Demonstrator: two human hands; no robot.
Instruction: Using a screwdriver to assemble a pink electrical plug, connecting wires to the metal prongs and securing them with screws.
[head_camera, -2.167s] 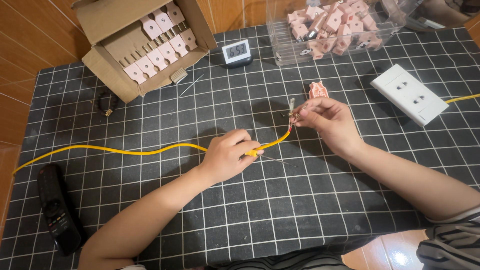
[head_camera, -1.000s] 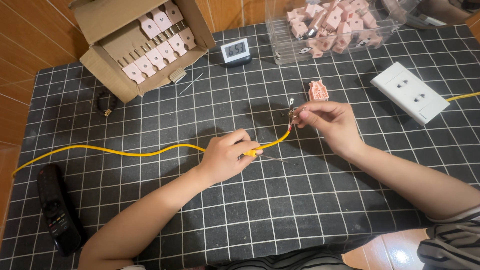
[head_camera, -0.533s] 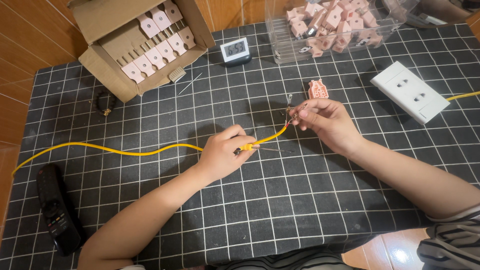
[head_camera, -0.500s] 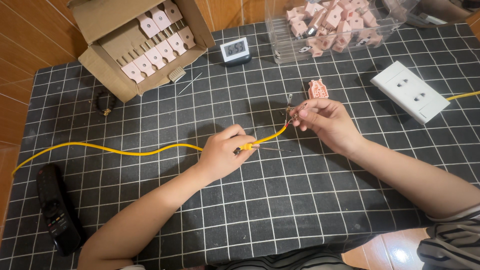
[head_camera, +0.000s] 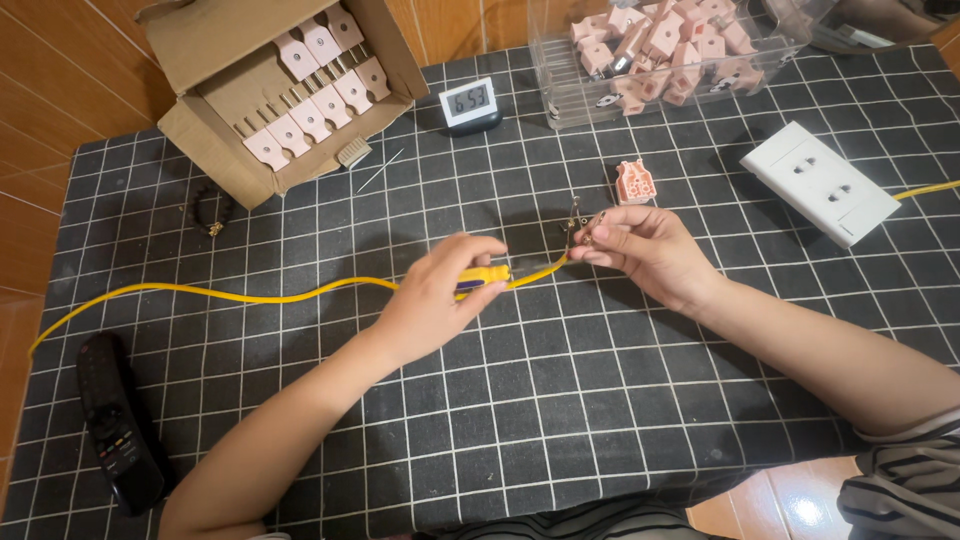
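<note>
A: Two bare hands meet over the middle of the black table (head_camera: 600, 420) with its white grid lines. The left hand (head_camera: 432, 300) has its grip clamped on a small yellow-handled tool with a purple band (head_camera: 482, 279), lying along a thin yellow cable (head_camera: 250, 296) that snakes off to the table's left edge.

B: And the right hand (head_camera: 645, 248)?

A: Its fingertips are pinched together on the cable's stripped end, where small metal contact pieces (head_camera: 576, 222) stick up. Against the view two seconds back, the left hand has slid a little toward the person and its thumb now lies over the tool; the right hand has hardly shifted.

B: So what does that tell you?

A: I judge the work on the wire end is going on in small adjustments, with nothing set down or picked up. The single pink plastic plug body (head_camera: 635, 183) lies where it lay, just beyond the right hand's fingers, untouched.

B: Around them?

A: An open brown cardboard box (head_camera: 190, 40) of pink parts at the far left, a small digital clock (head_camera: 470, 103), a clear plastic bin (head_camera: 570, 100) of more pink pieces, a white rectangular socket plate (head_camera: 820, 183) at the right, and a black remote control (head_camera: 118, 422) near the left corner.
</note>
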